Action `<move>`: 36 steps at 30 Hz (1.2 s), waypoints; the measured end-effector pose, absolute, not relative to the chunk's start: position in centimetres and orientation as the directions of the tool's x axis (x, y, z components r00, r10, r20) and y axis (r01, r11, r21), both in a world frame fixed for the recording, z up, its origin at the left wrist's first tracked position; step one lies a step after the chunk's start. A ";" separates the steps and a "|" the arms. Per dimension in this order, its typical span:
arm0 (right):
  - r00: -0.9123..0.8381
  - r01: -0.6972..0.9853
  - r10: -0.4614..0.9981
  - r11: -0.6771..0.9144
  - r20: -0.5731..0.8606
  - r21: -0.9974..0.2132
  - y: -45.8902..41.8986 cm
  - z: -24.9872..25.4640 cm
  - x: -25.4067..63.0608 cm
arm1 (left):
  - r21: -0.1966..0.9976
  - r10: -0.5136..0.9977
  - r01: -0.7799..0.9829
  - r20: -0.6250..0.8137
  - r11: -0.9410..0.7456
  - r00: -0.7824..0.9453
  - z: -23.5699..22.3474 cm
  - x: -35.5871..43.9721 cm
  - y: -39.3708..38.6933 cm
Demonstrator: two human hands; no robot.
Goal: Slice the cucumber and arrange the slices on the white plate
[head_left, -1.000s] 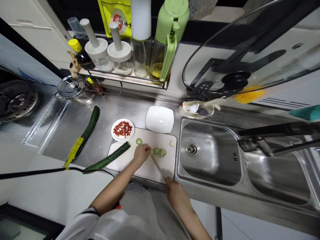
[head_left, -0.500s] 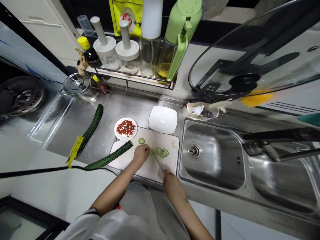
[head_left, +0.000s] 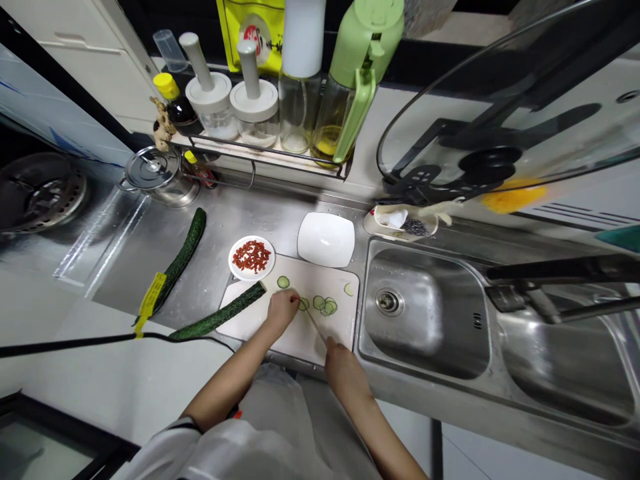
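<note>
My left hand (head_left: pixel 283 309) is closed over the chopping board (head_left: pixel 290 340), its fingertips against a pale green cucumber piece (head_left: pixel 303 304). My fingers hide much of what is under them. From the right, my right hand (head_left: pixel 345 365) grips a knife (head_left: pixel 317 327), mostly by its hidden handle, with the blade's tip beside that piece. Several thin cucumber slices (head_left: pixel 327 307) overlap right of the blade. One lone slice (head_left: pixel 283 282) lies above my left hand, and a pale end piece (head_left: pixel 349 289) is near the board's right edge. A cut length of cucumber (head_left: pixel 220 317) rests partly on the board's left side.
Behind the board are a plate (head_left: pixel 274 261) of small red dried berries and a white bowl (head_left: pixel 326 240). A whole cucumber (head_left: pixel 183 257) with a yellow label lies left. The sink (head_left: pixel 425 313) is right; a seasoning rack (head_left: pixel 270 155) and glass lid (head_left: pixel 500 113) hang behind.
My right hand and the knife have shifted very slightly left. My left hand and the food on the board look the same.
</note>
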State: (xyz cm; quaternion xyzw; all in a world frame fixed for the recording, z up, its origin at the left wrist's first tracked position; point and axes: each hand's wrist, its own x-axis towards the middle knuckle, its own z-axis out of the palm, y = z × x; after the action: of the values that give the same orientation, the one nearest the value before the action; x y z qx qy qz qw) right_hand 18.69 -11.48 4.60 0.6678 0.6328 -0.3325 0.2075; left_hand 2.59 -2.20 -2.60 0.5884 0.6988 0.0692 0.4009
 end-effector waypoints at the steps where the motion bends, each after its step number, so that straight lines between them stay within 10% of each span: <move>1: -0.022 0.983 0.707 -0.114 -0.706 -0.145 -11.4 4.5 18.7 | 0.564 0.876 0.771 -0.483 0.298 0.015 -2.6 2.6 -2.2; 20: 0.029 0.970 0.593 -0.211 -0.805 -0.121 -13.3 6.2 20.8 | 0.489 0.849 0.824 -0.528 0.287 0.018 -1.4 2.8 -1.7; 36: 0.047 0.964 0.573 -0.241 -0.818 -0.113 -13.2 6.4 20.4 | 0.371 0.965 0.913 -0.249 0.172 -0.080 0.2 0.0 0.7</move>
State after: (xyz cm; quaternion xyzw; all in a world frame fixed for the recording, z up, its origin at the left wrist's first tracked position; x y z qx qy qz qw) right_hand 20.41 -13.19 6.38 0.6804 0.5646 -0.3971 0.2462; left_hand 0.00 0.66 0.24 0.6408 0.7326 0.0591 0.2218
